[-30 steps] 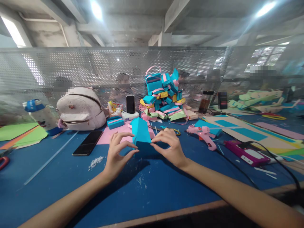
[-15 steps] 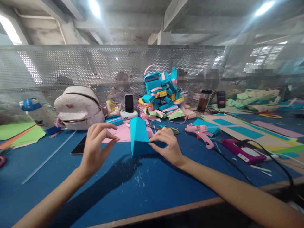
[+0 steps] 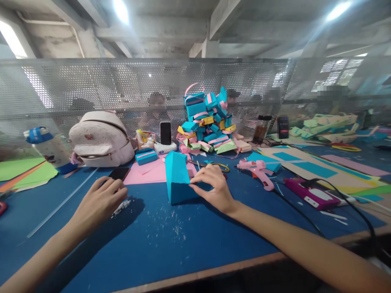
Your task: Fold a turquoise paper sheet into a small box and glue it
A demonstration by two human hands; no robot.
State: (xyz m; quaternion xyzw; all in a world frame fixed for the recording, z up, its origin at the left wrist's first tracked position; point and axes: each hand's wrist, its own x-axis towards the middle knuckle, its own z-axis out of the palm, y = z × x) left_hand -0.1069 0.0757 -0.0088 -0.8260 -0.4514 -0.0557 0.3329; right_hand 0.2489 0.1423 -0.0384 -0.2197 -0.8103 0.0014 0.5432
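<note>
A folded blue paper box [image 3: 178, 179] stands on the blue tabletop, its near side facing me. My right hand [image 3: 214, 185] pinches the box's right edge between thumb and fingertips. To the left, my left hand [image 3: 102, 198] hovers low over the table, apart from the box. Its fingers are loosely bent and spread, and nothing shows in them; the thumb is hidden. Small white scraps [image 3: 122, 206] lie by its fingertips, and a dark flat phone-like slab [image 3: 119, 173] lies just beyond. Pink paper sheets [image 3: 145, 173] rest behind the box.
A pile of blue, pink and yellow paper boxes [image 3: 207, 126] stands at the back. A pink glue gun [image 3: 256, 173] and a purple power strip [image 3: 311, 195] with cables lie right. Scissors [image 3: 225, 167] lie behind my right hand. A backpack [image 3: 100, 140] and a bottle [image 3: 50, 148] stand left.
My left hand has moved left and down, away from the blue paper box, toward the tabletop. The box has shifted slightly left and down, with my right hand still pinching it.
</note>
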